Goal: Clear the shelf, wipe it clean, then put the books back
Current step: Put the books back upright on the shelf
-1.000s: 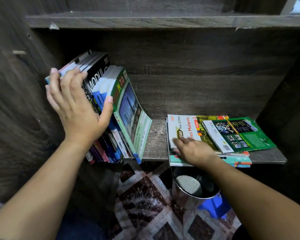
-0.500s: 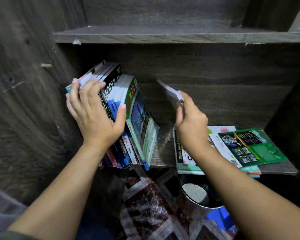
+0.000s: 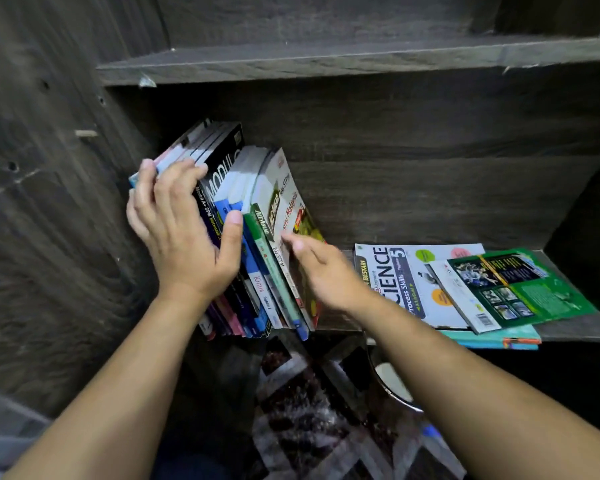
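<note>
A row of several books [image 3: 257, 258] leans to the left against the side wall of the dark wooden shelf [image 3: 575, 329]. My left hand [image 3: 181, 233] lies flat against their spines, fingers spread, thumb on a blue spine. The outermost book, a white one with "Malaysia" on its cover [image 3: 284, 206], leans on the row. My right hand [image 3: 323, 271] touches its lower cover with straight fingers. To the right a small pile of books lies flat, with a white Science book [image 3: 402, 271] and a green book [image 3: 520, 289] on top.
An upper shelf board [image 3: 326, 60] overhangs the compartment. Below the shelf edge stands a round metal container [image 3: 392, 382] on a patterned tile floor [image 3: 309, 410]. A bare strip of shelf lies between the leaning row and the flat pile.
My right hand lifted the white Malaysia book off the flat pile, carried it left and stood it against the row. The Science book now tops the pile. My left hand stayed on the spines.
</note>
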{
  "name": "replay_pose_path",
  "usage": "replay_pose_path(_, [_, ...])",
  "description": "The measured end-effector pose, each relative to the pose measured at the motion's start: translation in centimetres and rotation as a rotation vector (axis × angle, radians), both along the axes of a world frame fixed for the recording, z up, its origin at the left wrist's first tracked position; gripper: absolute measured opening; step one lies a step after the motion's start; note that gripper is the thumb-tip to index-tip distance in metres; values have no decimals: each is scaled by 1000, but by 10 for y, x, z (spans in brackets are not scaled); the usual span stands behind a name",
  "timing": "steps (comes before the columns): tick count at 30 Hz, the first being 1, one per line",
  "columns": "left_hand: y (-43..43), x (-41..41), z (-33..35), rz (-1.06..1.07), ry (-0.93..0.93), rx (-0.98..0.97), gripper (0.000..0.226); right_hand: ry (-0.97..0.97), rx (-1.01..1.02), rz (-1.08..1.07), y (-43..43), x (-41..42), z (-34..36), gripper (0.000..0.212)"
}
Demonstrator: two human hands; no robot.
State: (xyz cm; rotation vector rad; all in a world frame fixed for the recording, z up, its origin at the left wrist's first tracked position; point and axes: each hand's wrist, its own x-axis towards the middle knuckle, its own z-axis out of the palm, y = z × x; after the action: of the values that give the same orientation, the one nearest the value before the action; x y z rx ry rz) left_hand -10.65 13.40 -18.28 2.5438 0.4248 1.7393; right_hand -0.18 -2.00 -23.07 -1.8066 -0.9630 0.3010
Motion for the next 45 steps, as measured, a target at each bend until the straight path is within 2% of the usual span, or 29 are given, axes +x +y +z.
replay_pose_path(3, [0, 0, 0, 11, 2, 1, 57, -274, -546, 17, -43, 30, -20, 36])
replay_pose_path(5, [1, 0, 0, 15, 0, 3, 55, -362, -864, -15, -78, 47, -33, 48])
replay_pose_path(6, [1, 0, 0, 15, 0, 4, 54, -357, -949, -37, -94, 53, -37, 58])
replay_pose_path(8, [1, 0, -1, 15, -3, 1, 53, -310, -1012, -56, -115, 61, -43, 72])
replay_pose_path(10, [0, 1, -1, 19, -9, -5, 53, -299, -1006, -55, -122, 64, -48, 72])
replay_pose_path(12, [-1, 2, -1, 26, -12, -9, 53, -390, -1013, -68, -123, 64, -56, 67])
replay_pose_path(17, [-3, 6, -2, 38, -41, -10, 52, -740, -1074, -43, -113, 47, -57, 36])
replay_pose_path(19, [-3, 7, -2, 42, -47, -9, 51, -809, -1080, -15, -108, 39, -54, 27])
replay_pose_path(22, [-3, 9, -3, 50, -53, -9, 51, -793, -1108, -157, -100, 34, -46, 27])
replay_pose_path(25, [-2, 9, -3, 55, -60, -14, 50, -712, -1011, -343, -90, 34, -29, 26])
replay_pose_path(27, [-3, 10, -3, 53, -68, -19, 48, -609, -829, -443, -82, 33, -11, 20])
replay_pose_path(30, [-4, 11, -3, 48, -86, -25, 47, -508, -463, -507, -66, 26, 14, 14])
replay_pose_path(34, [-4, 11, -2, 40, -86, -32, 47, -513, 160, -589, -35, 7, 28, 26])
replay_pose_path(36, [-3, 10, -3, 38, -80, -31, 47, -489, 355, -626, -20, -2, 29, 27])
replay_pose_path(39, [-2, 8, -3, 27, -67, -28, 48, -325, 345, -456, -4, -7, 17, 30])
replay_pose_path(42, [-1, 6, -3, 21, -53, -19, 48, -234, 99, -67, 0, -5, -1, 41])
replay_pose_path(45, [0, 6, -3, 22, -46, -16, 49, -231, -110, 112, -6, -2, -9, 55])
